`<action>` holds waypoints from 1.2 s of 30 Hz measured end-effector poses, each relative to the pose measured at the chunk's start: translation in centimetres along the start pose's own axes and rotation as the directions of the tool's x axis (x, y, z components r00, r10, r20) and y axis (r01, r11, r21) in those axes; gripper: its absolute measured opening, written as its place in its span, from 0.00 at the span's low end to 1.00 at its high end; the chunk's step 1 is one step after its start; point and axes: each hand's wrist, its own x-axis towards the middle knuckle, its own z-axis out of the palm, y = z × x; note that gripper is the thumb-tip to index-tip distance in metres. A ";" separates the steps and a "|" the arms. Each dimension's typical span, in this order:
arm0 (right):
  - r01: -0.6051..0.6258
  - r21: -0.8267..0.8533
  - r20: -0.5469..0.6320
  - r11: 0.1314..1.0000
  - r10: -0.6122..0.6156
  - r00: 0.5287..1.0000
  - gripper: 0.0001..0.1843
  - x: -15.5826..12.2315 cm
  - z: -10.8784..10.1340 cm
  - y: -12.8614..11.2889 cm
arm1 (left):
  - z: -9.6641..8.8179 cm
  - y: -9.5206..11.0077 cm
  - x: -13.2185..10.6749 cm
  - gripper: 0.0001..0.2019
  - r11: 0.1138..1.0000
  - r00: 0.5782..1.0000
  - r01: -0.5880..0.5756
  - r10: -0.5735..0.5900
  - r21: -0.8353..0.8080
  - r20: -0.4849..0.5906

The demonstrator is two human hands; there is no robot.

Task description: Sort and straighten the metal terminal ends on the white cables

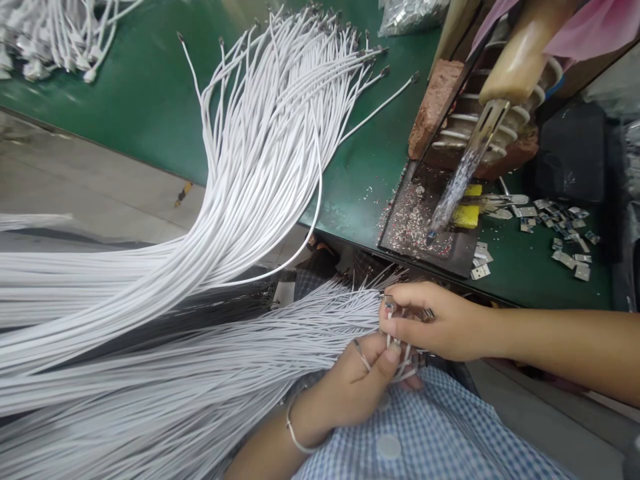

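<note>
So, leftmost, a fat bundle of white cables spills over the tabletop's near edge. Below that edge, the left hand grips a few cable ends; the right hand's fingers pinch a tiny metal connector. Looks like connector-to-cable matching, which calls for steady alignment. Rightward, a soldering iron crowds the near edge, then loose connectors.

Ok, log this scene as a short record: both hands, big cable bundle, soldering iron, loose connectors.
Left hand: pinching white cables
Right hand: fingers closed about a small metal connector
Cable bundle: white, draped over the edge of the green bench
Soldering iron: tip down, over a dark tray
Loose connectors: scattered on the bench
</note>
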 end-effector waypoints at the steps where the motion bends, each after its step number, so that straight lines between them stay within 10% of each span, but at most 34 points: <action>1: 0.000 0.002 -0.002 1.000 0.000 1.000 0.08 0.0 0.0 0.1 | 0.0 0.0 0.1 0.20 1.000 1.000 0.010 -0.010 0.005 0.016; 18: 0.072 0.002 0.185 0.997 -0.071 0.980 0.07 0.0 -0.1 0.3 | 0.5 -0.4 0.5 0.17 0.985 0.976 0.143 -0.157 0.099 0.151; 29: 0.027 -0.043 0.080 0.999 -0.024 0.996 0.04 0.1 -0.2 -0.3 | -0.2 0.4 0.5 0.14 0.976 0.990 0.062 -0.086 0.210 0.110; 36: 0.292 -0.281 0.015 0.914 -0.300 0.954 0.04 0.0 -0.4 0.1 | -1.6 -1.4 0.9 0.13 0.942 0.986 0.008 0.048 0.336 -0.158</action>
